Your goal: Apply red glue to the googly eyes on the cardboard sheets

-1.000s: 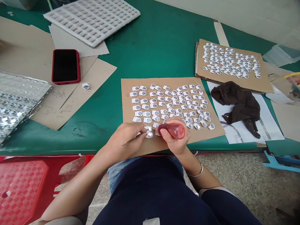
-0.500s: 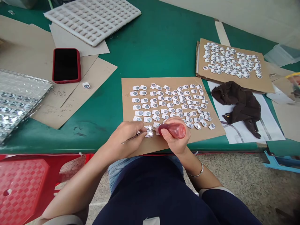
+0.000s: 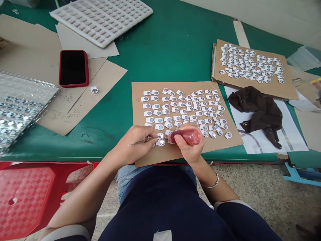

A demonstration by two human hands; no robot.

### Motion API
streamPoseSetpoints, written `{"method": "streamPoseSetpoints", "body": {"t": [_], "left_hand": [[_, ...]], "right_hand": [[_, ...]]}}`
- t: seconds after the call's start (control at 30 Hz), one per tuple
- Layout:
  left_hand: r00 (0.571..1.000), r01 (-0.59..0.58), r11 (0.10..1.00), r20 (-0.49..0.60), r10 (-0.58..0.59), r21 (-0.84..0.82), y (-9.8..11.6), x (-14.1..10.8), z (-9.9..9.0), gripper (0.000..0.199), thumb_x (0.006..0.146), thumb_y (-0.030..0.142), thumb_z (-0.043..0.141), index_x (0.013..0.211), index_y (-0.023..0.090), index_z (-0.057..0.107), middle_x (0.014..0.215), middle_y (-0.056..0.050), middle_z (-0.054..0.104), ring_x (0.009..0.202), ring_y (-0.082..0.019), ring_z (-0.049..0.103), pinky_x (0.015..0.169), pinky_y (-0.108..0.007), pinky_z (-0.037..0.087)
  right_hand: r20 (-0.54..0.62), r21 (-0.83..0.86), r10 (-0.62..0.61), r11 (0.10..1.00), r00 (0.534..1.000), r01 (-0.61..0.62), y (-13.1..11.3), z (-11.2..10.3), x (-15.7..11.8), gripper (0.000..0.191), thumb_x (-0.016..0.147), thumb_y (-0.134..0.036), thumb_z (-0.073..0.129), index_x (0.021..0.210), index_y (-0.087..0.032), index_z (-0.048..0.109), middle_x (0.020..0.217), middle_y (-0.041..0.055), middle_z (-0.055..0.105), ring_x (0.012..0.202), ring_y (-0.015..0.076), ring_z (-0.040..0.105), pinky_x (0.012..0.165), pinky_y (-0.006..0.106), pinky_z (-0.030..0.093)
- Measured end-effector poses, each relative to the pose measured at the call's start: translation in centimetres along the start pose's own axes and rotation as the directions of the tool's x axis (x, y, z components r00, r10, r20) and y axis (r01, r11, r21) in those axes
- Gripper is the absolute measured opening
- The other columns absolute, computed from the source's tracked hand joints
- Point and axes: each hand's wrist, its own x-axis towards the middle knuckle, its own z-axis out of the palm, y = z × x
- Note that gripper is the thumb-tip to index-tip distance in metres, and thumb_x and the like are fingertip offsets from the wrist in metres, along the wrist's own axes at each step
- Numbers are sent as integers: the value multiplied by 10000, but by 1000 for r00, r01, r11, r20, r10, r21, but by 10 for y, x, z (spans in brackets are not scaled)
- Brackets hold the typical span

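A brown cardboard sheet lies at the table's front edge, bearing rows of small white tabs with round silvery discs. My left hand is closed around slim metal tweezers, whose tip is near two discs in the lowest row. Wrapped in my right hand is a translucent red squeeze bottle, tilted with its narrow end toward those discs. Its nozzle tip is too small to make out. Both hands rest low over the sheet, a little apart.
A second cardboard with similar tabs lies back right, beside a dark cloth. On the left are a red-cased phone, a lone tab and a clear plastic tray of discs. A white moulded tray lies behind.
The view has shifted slightly. The tweezers in my left hand lie at a flatter angle. My right hand keeps its hold on the bottle, almost in the same place.
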Motion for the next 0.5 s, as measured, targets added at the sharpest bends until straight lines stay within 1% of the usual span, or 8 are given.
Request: {"method": "streamPoseSetpoints", "body": {"t": [0.13,0.3,0.5], "left_hand": [[1000,28,1000,2,-27,-14,0,1,-1,107,784,229,563,723,176,633,665,22,641,602,-110,556,533,-203,380],[998,64,997,8,-64,-36,-2,1,0,117,789,256,571,727,178,634,653,25,638,600,-111,549,527,-203,375],[998,70,997,13,-69,-33,-1,2,-1,118,784,257,575,732,173,639,650,22,636,599,-113,547,529,-207,377]], "right_hand": [[10,19,11,1000,1000,-11,-1,0,0,166,738,-246,694,862,-211,589,765,7,600,727,160,582,669,340,504],[44,9,80,997,996,-81,1,-1,-2,173,748,-280,684,862,-204,578,797,17,592,708,159,593,667,352,523],[43,17,60,998,997,-60,1,0,-2,188,735,-265,700,874,-203,589,795,21,603,745,169,600,684,350,522]]}}
